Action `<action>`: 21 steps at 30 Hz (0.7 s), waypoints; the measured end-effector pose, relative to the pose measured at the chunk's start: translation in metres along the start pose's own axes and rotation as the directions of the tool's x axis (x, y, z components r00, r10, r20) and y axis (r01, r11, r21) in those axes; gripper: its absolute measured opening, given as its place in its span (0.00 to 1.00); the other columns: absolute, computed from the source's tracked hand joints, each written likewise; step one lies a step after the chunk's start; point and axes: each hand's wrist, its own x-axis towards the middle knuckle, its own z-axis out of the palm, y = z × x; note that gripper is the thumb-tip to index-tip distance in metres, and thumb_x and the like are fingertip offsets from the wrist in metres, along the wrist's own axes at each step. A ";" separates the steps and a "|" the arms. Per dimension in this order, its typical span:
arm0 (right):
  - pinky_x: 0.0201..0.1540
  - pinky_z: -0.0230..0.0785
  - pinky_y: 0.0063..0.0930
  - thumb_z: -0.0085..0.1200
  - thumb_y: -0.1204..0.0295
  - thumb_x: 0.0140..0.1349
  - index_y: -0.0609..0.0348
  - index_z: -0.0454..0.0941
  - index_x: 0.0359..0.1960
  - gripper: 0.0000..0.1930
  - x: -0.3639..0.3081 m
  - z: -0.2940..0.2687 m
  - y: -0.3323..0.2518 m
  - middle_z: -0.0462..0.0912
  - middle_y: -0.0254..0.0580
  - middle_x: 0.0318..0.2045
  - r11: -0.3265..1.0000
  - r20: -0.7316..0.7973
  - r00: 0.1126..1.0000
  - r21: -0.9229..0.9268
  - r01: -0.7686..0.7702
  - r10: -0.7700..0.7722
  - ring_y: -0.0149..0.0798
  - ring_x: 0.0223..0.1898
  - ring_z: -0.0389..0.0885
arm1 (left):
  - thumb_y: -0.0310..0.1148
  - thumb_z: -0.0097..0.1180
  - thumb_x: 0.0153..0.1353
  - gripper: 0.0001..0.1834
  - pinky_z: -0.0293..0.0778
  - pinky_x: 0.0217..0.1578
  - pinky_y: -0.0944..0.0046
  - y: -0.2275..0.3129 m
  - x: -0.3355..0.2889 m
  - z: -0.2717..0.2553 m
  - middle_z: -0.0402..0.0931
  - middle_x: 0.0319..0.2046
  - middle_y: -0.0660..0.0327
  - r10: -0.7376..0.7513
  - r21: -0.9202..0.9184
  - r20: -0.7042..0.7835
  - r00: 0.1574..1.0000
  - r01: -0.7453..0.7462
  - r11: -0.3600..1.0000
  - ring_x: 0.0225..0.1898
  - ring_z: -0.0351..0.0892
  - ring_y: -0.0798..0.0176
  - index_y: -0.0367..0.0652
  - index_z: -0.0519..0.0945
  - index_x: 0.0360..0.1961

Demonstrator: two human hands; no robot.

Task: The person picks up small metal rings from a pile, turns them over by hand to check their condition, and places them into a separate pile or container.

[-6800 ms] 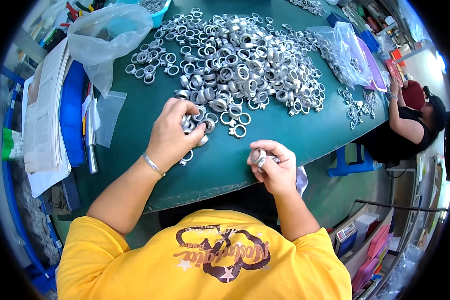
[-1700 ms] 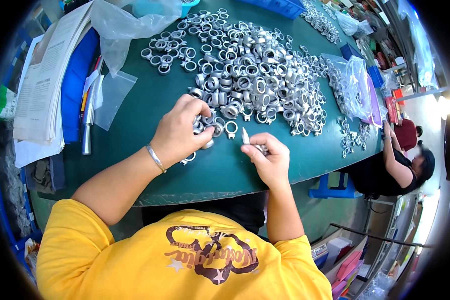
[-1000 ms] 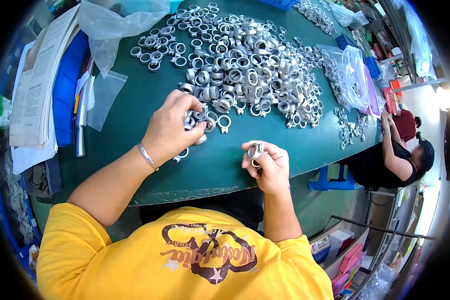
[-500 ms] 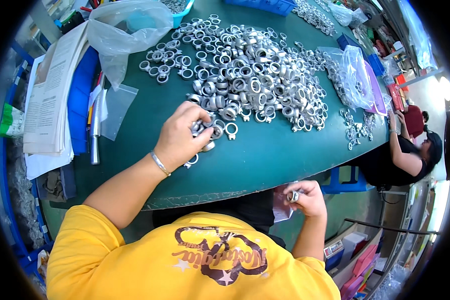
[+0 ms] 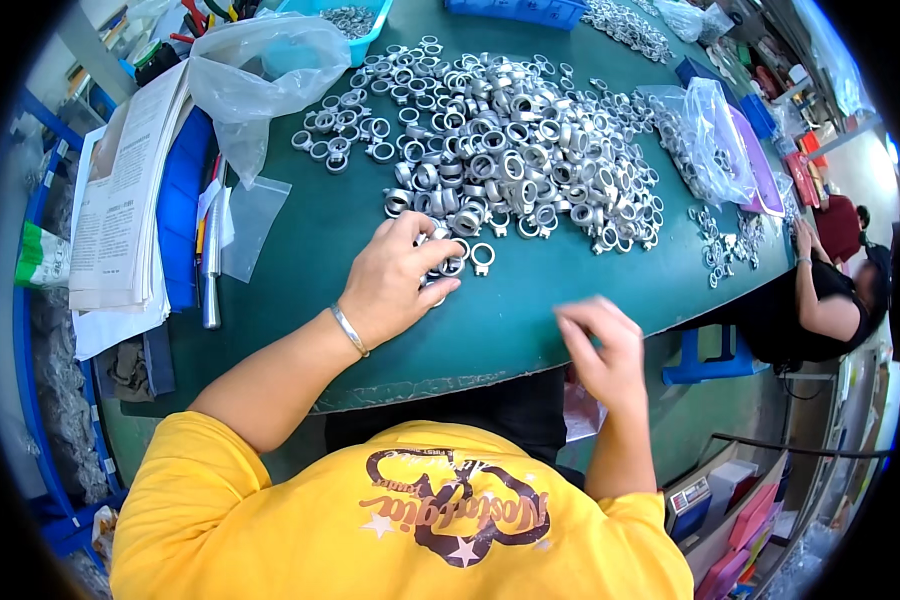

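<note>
A big heap of grey metal rings (image 5: 515,150), many with a small lug on the side, covers the middle of the green table (image 5: 510,320). My left hand (image 5: 395,275) is at the heap's near edge, its fingers and thumb curled round a few metal rings (image 5: 453,265); the fingers partly hide them. Just right of these lies a single loose ring (image 5: 482,258). Over the table's front edge, my right hand (image 5: 607,352) is raised with thumb and index finger apart. Nothing shows in it, and it is slightly blurred.
At the left are a newspaper (image 5: 120,190), a blue bin (image 5: 182,200) and a clear plastic bag (image 5: 265,75). A turquoise basin (image 5: 372,35) stands at the back. Bagged rings lie beside a purple tray (image 5: 758,160) at right, where another person (image 5: 815,300) sits.
My right hand has risen from below the table edge to above it; the ring it held no longer shows. My left hand stays at the rings. The whole view has shifted slightly.
</note>
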 end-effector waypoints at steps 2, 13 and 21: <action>0.35 0.70 0.32 0.57 0.79 0.54 0.63 0.78 0.38 0.09 0.028 0.032 0.005 0.76 0.46 0.30 0.992 -0.001 0.993 -0.055 0.117 -0.117 0.46 0.32 0.77 | 0.31 0.68 0.42 0.17 0.71 0.41 0.60 0.004 0.001 -0.002 0.71 0.37 0.60 0.039 0.000 0.025 0.999 -0.039 0.999 0.40 0.73 0.55 0.47 0.81 0.38; 0.34 0.73 0.23 0.64 0.82 0.48 0.64 0.79 0.34 0.10 0.024 0.056 0.009 0.77 0.40 0.33 0.920 -0.004 0.977 0.337 -0.201 0.215 0.32 0.33 0.78 | 0.30 0.71 0.36 0.16 0.67 0.41 0.60 0.005 0.000 -0.002 0.73 0.35 0.63 0.138 -0.095 -0.018 0.990 -0.140 0.986 0.38 0.71 0.57 0.45 0.82 0.31; 0.33 0.72 0.17 0.61 0.85 0.51 0.65 0.81 0.39 0.13 0.004 0.055 0.013 0.76 0.40 0.37 0.634 -0.020 0.974 0.763 -0.131 0.225 0.29 0.33 0.77 | 0.29 0.70 0.39 0.18 0.67 0.42 0.61 0.003 0.000 -0.003 0.77 0.35 0.61 0.167 -0.143 0.013 0.986 -0.163 0.976 0.39 0.73 0.56 0.43 0.81 0.34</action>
